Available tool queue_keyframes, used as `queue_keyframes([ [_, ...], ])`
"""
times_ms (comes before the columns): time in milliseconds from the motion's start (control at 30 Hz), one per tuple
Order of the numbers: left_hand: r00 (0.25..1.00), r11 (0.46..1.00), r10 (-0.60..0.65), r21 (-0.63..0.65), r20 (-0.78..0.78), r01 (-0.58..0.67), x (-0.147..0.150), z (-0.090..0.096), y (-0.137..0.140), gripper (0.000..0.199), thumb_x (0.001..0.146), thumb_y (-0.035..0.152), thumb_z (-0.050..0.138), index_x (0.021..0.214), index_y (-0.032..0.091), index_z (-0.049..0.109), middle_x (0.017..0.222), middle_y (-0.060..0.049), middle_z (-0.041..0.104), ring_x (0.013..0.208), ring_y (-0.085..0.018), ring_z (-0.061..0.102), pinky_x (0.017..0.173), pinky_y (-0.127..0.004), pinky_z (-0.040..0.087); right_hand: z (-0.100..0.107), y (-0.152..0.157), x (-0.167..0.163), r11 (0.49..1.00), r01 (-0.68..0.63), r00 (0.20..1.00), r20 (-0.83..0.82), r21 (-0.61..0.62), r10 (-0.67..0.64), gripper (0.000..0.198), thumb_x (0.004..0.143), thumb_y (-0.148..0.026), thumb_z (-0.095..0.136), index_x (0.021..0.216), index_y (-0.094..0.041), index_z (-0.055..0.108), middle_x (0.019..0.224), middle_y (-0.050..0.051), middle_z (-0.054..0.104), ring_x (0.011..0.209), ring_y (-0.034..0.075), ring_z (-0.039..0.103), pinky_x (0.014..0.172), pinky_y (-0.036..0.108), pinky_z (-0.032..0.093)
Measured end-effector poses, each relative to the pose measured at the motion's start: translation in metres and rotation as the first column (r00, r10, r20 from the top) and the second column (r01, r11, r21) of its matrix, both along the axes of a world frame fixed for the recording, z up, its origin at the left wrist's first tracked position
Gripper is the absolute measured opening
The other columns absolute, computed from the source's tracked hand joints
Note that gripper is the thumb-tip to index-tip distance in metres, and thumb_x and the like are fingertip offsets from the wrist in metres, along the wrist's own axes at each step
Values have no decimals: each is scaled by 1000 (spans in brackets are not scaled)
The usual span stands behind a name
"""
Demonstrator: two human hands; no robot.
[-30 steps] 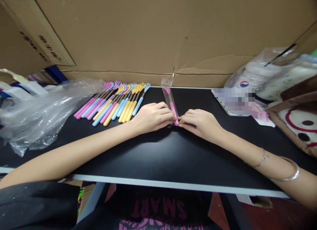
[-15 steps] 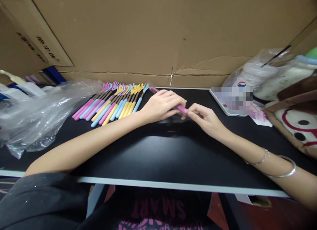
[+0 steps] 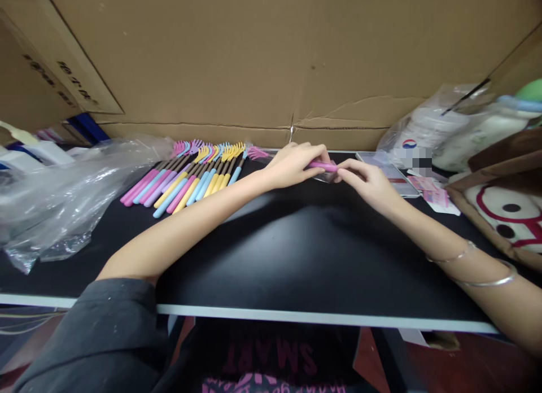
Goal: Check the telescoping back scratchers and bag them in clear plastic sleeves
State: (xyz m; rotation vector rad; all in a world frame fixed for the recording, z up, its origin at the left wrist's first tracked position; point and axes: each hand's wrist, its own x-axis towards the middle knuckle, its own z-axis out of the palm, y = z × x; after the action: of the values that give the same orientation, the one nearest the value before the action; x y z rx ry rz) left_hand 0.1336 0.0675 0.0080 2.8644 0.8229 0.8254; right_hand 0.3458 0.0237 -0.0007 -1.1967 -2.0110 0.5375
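Note:
A pink back scratcher [image 3: 322, 166] lies sideways between my hands, its clawed head pointing left and its handle right. Clear plastic film shows beneath the handle. My left hand [image 3: 295, 164] is closed over the middle of it, hiding the shaft. Fingertips of my right hand [image 3: 367, 183] pinch the handle's right end. To the left, several back scratchers [image 3: 190, 178] with pink, blue, purple and yellow handles lie side by side, claws toward the back.
Crumpled clear plastic bags [image 3: 71, 190] cover the table's left side. At right are a phone-like flat object [image 3: 396, 181], pink-printed paper [image 3: 432, 192], a bagged cup [image 3: 438, 125] and a brown bag [image 3: 478, 184]. A cardboard wall [image 3: 237, 60] borders the back.
Both hands have moved to the right and slightly away from me with the pink back scratcher. More of its handle and its clawed head now show.

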Motion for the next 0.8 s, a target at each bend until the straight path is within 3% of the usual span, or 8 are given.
queue_keyframes([
  [167, 995, 999, 41, -20, -90, -43, 17, -2, 6, 20, 95, 33, 53, 106, 18, 61, 102, -4, 71, 97, -20, 64, 84, -30, 41, -5, 6, 9, 995, 74, 971, 223, 70, -87, 37, 91, -53, 48, 76, -23, 64, 77, 3, 72, 68, 19, 62, 70, 33, 44],
  [333, 987, 994, 34, -96, -155, -49, 14, -1, 12, 33, 95, 42, 52, 118, 19, 57, 108, -4, 71, 98, -19, 65, 85, -29, 41, -6, 12, 12, 999, 12, 976, 216, 32, -19, 45, 91, -58, 44, 71, -23, 62, 74, 3, 72, 72, 20, 64, 73, 33, 45],
  [467, 962, 982, 119, -117, -246, -151, -4, 3, 23, 42, 95, 50, 48, 121, 20, 57, 115, -5, 70, 105, -22, 63, 94, -34, 38, 1, 18, 20, 999, 35, 986, 165, 22, -38, 50, 87, -65, 43, 62, -24, 57, 68, 4, 67, 71, 21, 62, 73, 34, 45],
  [633, 919, 953, 247, -93, -307, -288, -38, 7, 37, 37, 94, 48, 49, 117, 23, 63, 118, -2, 70, 111, -21, 60, 104, -40, 33, 8, 30, 39, 991, 127, 980, 156, -32, -120, 52, 84, -69, 45, 62, -24, 60, 75, 6, 69, 79, 26, 63, 81, 39, 46],
  [800, 877, 928, 364, 41, -314, -370, -69, 1, 44, 35, 93, 41, 52, 119, 21, 63, 126, -5, 66, 124, -26, 51, 107, -42, 35, 9, 44, 44, 973, 191, 975, 137, -133, -173, 52, 87, -64, 43, 58, -23, 58, 68, 9, 66, 76, 24, 62, 76, 38, 48],
])
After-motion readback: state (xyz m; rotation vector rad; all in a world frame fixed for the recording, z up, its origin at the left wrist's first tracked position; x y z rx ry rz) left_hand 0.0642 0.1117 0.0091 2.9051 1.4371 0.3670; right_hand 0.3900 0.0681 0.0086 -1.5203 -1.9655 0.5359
